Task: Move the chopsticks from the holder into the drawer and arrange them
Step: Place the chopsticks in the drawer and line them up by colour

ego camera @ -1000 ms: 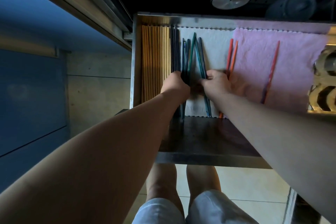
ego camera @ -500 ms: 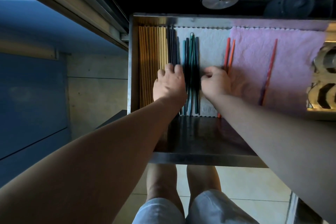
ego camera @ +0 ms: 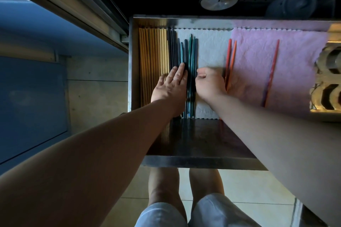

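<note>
The metal drawer (ego camera: 201, 160) is pulled out below me. Wooden chopsticks (ego camera: 153, 51) lie in a tight row at its left wall, with dark ones (ego camera: 172, 48) beside them. A bunch of blue and green chopsticks (ego camera: 191, 55) lies parallel on the white cloth (ego camera: 212, 48). My left hand (ego camera: 170, 86) rests flat, fingers extended, against the left side of that bunch. My right hand (ego camera: 209, 83) is loosely curled at its right side, fingertips touching the bunch. Two orange chopsticks (ego camera: 230, 55) and one reddish-purple chopstick (ego camera: 271, 72) lie on the pink cloth (ego camera: 295, 57).
A gold openwork holder (ego camera: 326, 79) stands at the drawer's right end. A round metal lid (ego camera: 218, 0) and a dark object sit in the shadow behind the drawer. My legs and tiled floor (ego camera: 249, 186) show below the drawer front. A blue cabinet is on the left.
The splayed blue and green chopsticks have been pushed together into a straight parallel bunch. My left hand went from a fist to flat with fingers stretched forward. My right hand stayed beside the bunch.
</note>
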Demonstrator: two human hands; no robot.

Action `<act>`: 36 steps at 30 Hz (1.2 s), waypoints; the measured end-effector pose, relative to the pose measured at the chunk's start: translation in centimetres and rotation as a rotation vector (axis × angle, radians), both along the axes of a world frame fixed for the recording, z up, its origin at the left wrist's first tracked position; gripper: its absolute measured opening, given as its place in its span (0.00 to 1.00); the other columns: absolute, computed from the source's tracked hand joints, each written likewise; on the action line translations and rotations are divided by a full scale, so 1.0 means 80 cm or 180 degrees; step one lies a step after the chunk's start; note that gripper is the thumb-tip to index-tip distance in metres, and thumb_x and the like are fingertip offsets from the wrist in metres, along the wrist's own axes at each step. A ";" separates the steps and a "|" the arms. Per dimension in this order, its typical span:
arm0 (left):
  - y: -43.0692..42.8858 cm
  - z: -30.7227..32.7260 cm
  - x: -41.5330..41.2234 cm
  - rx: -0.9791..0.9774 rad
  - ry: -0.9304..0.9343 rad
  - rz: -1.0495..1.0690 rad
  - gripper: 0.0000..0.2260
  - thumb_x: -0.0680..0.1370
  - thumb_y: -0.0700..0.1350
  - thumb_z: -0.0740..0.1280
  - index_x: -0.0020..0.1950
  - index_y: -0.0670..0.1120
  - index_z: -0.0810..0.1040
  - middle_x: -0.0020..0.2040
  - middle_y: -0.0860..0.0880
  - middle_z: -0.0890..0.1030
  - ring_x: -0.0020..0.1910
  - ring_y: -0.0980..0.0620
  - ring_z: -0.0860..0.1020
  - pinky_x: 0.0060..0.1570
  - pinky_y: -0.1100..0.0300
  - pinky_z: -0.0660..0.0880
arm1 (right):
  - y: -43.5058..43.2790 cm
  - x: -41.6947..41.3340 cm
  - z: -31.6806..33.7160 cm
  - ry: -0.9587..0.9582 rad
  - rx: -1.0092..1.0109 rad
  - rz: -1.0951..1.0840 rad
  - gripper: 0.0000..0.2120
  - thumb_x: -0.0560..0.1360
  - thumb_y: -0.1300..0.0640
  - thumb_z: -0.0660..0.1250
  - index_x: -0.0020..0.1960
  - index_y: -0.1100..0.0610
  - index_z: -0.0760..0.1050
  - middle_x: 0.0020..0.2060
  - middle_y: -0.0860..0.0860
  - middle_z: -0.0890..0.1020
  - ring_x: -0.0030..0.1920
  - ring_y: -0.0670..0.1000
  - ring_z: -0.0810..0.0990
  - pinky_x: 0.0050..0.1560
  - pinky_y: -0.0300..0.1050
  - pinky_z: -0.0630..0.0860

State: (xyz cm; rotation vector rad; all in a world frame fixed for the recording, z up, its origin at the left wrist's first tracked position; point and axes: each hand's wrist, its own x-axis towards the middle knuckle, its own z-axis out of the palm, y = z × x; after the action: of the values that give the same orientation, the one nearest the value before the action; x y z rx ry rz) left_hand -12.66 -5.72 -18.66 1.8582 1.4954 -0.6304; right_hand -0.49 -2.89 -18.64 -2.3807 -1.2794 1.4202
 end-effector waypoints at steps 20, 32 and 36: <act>0.004 -0.001 -0.027 -0.0104 -0.0343 0.0198 0.37 0.78 0.39 0.57 0.80 0.53 0.38 0.78 0.58 0.32 0.78 0.55 0.36 0.76 0.47 0.45 | 0.031 -0.032 -0.020 -0.1101 0.0471 0.0896 0.10 0.77 0.54 0.64 0.55 0.58 0.77 0.54 0.55 0.81 0.53 0.59 0.80 0.53 0.47 0.75; 0.002 0.004 -0.033 -0.0093 -0.0385 0.0244 0.36 0.77 0.38 0.59 0.80 0.57 0.46 0.79 0.60 0.36 0.78 0.55 0.38 0.75 0.44 0.48 | 0.035 -0.031 -0.023 -0.1072 0.0454 0.0964 0.07 0.77 0.55 0.65 0.53 0.58 0.76 0.49 0.56 0.81 0.50 0.60 0.80 0.50 0.47 0.76; 0.003 0.006 -0.034 -0.0089 -0.0414 0.0252 0.35 0.78 0.38 0.59 0.80 0.58 0.48 0.79 0.59 0.37 0.78 0.53 0.38 0.75 0.41 0.50 | 0.030 -0.011 -0.022 -0.0810 0.0403 0.0662 0.07 0.77 0.56 0.64 0.52 0.57 0.74 0.47 0.55 0.81 0.46 0.56 0.79 0.43 0.43 0.73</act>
State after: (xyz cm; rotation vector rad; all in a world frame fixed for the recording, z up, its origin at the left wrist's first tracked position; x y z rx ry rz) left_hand -15.36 -5.45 -18.19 1.7743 1.4601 -0.4817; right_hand -1.41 -0.46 -20.42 -2.4627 -1.6666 1.0651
